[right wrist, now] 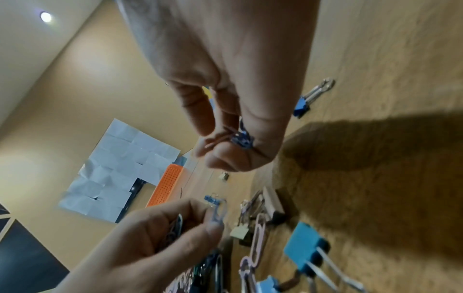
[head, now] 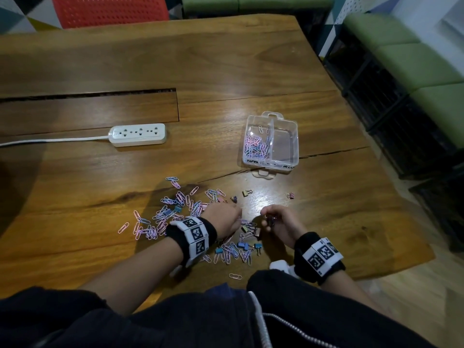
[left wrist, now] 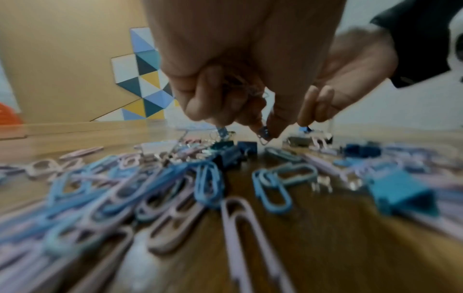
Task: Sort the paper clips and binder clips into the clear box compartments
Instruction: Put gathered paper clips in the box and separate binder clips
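Nearest to us, our left hand [head: 223,219] hovers low over the scattered paper clips [head: 163,217] on the table [head: 251,71], its fingers curled round a small bunch of clips, with one blue paper clip [right wrist: 219,214] pinched at the fingertips in the right wrist view. Just beside it, our right hand [head: 277,221] is curled too, thumb and fingers pinching a small dark blue binder clip [right wrist: 241,138] by its wire handles, lifted clear of the table. Between and below our hands lie more pink and blue paper clips mixed with blue binder clips [head: 242,245], and a single pink clip [head: 235,276] sits apart at the near edge. A little farther off, a few loose binder clips [head: 247,192] rest on the bare wood, one of them [head: 290,195] out to the right. Beyond these stands the clear box [head: 292,136], open; its left compartment holds a heap of pink and blue paper clips, and we see nothing in the right one. Handwritten labels run along its near wall, too small to read fully. To the left, well apart, lies a white power strip [head: 138,134] with its cord trailing leftward, and past the far edge we see an orange chair [head: 110,11].
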The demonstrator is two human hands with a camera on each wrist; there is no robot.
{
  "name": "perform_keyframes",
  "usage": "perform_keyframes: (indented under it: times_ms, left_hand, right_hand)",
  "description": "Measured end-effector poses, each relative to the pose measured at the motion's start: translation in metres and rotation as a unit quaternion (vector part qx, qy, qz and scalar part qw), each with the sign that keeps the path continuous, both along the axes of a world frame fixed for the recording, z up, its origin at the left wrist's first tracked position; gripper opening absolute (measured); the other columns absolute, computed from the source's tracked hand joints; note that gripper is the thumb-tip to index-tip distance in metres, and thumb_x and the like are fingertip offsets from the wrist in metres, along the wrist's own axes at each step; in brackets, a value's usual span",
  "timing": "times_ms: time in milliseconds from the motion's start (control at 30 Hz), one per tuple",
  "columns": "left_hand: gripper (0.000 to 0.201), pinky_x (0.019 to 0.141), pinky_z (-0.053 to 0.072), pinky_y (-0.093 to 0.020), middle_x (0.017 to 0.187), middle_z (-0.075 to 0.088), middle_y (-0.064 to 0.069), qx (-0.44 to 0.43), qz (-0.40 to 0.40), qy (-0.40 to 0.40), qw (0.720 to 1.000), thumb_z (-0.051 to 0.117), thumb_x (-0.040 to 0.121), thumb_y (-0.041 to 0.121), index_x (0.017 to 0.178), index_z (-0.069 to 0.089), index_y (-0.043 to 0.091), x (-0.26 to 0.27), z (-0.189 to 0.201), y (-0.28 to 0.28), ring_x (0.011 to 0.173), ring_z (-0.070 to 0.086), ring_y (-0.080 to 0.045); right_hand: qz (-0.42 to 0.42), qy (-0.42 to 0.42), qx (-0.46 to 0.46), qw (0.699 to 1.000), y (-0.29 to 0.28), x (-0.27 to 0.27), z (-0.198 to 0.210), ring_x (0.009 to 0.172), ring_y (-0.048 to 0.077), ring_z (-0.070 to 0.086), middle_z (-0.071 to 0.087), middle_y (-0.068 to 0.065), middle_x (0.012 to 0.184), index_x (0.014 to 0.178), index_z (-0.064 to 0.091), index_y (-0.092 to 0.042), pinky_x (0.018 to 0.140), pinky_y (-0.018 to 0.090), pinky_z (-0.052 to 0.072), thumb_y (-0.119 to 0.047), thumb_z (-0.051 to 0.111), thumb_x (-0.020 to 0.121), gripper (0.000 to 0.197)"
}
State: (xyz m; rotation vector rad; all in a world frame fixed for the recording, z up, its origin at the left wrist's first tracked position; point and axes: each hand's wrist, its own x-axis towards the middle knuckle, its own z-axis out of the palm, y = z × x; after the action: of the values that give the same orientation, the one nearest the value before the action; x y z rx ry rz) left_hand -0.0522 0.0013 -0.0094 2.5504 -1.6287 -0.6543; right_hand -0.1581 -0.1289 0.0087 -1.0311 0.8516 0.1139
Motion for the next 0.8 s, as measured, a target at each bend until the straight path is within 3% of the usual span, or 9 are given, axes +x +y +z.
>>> perform_keyframes:
  times_ms: [67,133,200,267,333,433,533,667,800]
  left_hand:
    - [0.028,0.074,0.046,-0.025,0.097,0.056,-0.004,-0.014,0.045,0.061,0.997,0.036,0.097,0.029,0.103,0.055,0.009,0.003,0.006,0.002,0.083,0.051,-0.015]
    - [0.021,0.072,0.040,-0.024,0.087,0.047,0.000,-0.032,0.094,0.143,0.985,0.037,0.097,0.025,0.092,0.052,0.012,0.007,0.014,0.004,0.079,0.043,-0.014]
    - [0.021,0.064,0.035,-0.023,0.076,0.041,0.002,-0.073,0.170,0.267,0.946,0.035,0.097,0.015,0.078,0.045,0.015,0.011,0.019,0.007,0.073,0.040,-0.015]
    - [0.027,0.051,0.029,-0.021,0.063,0.037,0.003,-0.129,0.270,0.418,0.858,0.032,0.094,0.007,0.069,0.039,0.015,0.014,0.019,0.011,0.056,0.036,-0.010]
    - [0.031,0.040,0.023,-0.017,0.052,0.038,0.006,-0.165,0.337,0.527,0.762,0.028,0.090,0.007,0.062,0.037,0.016,0.017,0.020,0.016,0.040,0.030,-0.006]
    - [0.030,0.037,0.018,-0.013,0.045,0.041,0.008,-0.197,0.375,0.613,0.667,0.026,0.087,0.010,0.059,0.036,0.015,0.017,0.020,0.020,0.034,0.029,-0.006]
    - [0.030,0.035,0.019,-0.011,0.043,0.042,0.007,-0.185,0.388,0.639,0.638,0.031,0.087,0.014,0.057,0.035,0.016,0.017,0.020,0.019,0.033,0.029,-0.007]
    - [0.028,0.032,0.019,-0.010,0.043,0.045,0.006,-0.165,0.412,0.645,0.622,0.039,0.087,0.014,0.059,0.035,0.016,0.016,0.021,0.014,0.032,0.032,-0.007]
    - [0.020,0.030,0.027,-0.010,0.048,0.054,0.001,-0.182,0.437,0.646,0.599,0.046,0.084,0.005,0.066,0.043,0.013,0.017,0.021,0.012,0.033,0.042,-0.006]
  right_hand:
    - [0.004,0.014,-0.030,0.999,0.003,0.003,-0.001,0.055,0.012,0.038,0.042,0.002,0.066,0.067,0.045,-0.012,0.052,0.020,0.033,-0.012,0.042,0.091,0.025]
    - [0.069,0.039,-0.136,0.987,0.006,0.005,-0.002,0.055,0.010,0.040,0.044,-0.001,0.063,0.064,0.044,-0.015,0.052,0.018,0.034,-0.013,0.055,0.086,0.025]
    - [0.145,0.051,-0.245,0.957,0.009,0.004,-0.002,0.060,0.006,0.048,0.050,-0.003,0.067,0.070,0.048,-0.012,0.049,0.010,0.039,-0.006,0.064,0.079,0.019]
    - [0.212,0.074,-0.347,0.911,0.011,0.001,-0.004,0.070,0.005,0.051,0.055,-0.006,0.079,0.086,0.055,-0.008,0.049,0.005,0.037,-0.005,0.067,0.077,0.015]
    - [0.261,0.093,-0.441,0.854,0.013,0.000,-0.006,0.083,0.008,0.049,0.055,-0.003,0.092,0.097,0.060,-0.008,0.057,0.009,0.033,-0.010,0.066,0.079,0.019]
    - [0.283,0.107,-0.485,0.820,0.015,0.002,-0.007,0.090,0.011,0.047,0.056,0.003,0.103,0.099,0.061,-0.008,0.068,0.013,0.034,-0.014,0.061,0.084,0.016]
    - [0.318,0.141,-0.487,0.801,0.018,0.008,-0.006,0.097,0.017,0.053,0.058,0.007,0.109,0.099,0.060,-0.010,0.080,0.023,0.040,-0.015,0.056,0.087,0.014]
    - [0.365,0.167,-0.468,0.787,0.020,0.015,-0.003,0.102,0.023,0.055,0.059,0.012,0.111,0.103,0.058,-0.004,0.075,0.023,0.038,-0.011,0.051,0.089,0.018]
    - [0.337,0.149,-0.431,0.824,0.017,0.012,-0.003,0.089,0.015,0.053,0.059,0.008,0.106,0.104,0.058,-0.004,0.059,0.013,0.036,-0.012,0.053,0.089,0.017]
